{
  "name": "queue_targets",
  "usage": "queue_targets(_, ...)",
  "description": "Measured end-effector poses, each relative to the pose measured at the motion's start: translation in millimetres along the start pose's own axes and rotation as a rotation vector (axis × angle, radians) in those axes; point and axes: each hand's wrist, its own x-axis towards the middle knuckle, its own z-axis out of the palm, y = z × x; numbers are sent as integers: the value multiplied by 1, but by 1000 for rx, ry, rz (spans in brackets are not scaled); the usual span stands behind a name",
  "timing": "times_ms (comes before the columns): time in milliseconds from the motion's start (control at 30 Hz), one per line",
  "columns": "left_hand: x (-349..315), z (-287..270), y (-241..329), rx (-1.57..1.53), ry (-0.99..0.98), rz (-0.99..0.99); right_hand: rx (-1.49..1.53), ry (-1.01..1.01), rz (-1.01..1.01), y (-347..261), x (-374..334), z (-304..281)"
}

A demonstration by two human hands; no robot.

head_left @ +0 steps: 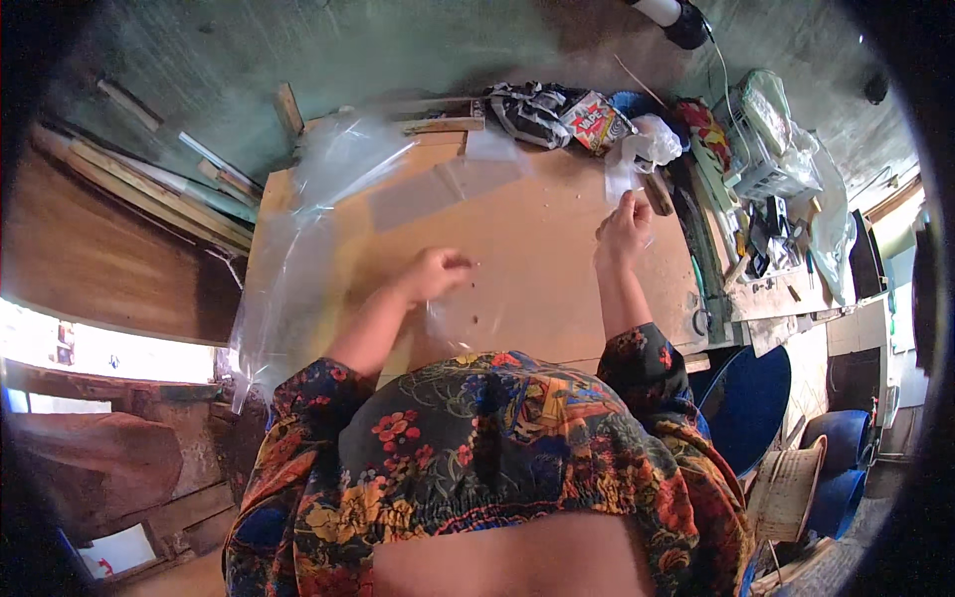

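Note:
Over the middle of a tan board-topped table, my left hand is closed, with its fingers curled together and slightly blurred. Whatever it may pinch is too small to make out. A piece of clear plastic lies just below that hand, close to my body. Farther right, my right hand is raised with its fingertips pressed together, beside a dark wooden block. Clear film shows behind these fingertips; I cannot tell whether they grip it. Flat transparent plastic pieces are spread across the far part of the board.
Loose clear plastic sheeting drapes over the table's left side. Along the far edge sit a black plastic bag and a red printed packet. A cluttered basket, scissors and blue drums are on the right.

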Motion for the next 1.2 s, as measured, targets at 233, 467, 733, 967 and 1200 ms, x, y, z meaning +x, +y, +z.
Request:
queue_targets(233, 36, -60, -50, 281, 136, -66, -325, 25, 301, 43, -35, -60)
queue_targets(467, 62, -43, -47, 1303, 456, 87, -842, -241, 548, 46, -65, -101)
queue_targets(733, 43, 84, -41, 1150, 413, 129, -1248, -505, -454, 19, -48, -103)
queue_targets(967, 30, 85, -62, 1123, 400, 138, -1422, -1215, -533, 72, -34, -59)
queue_targets(1200, 28, 35, -63, 1218, 110, 278, -1591, -962, -391, 75, -39, -79)
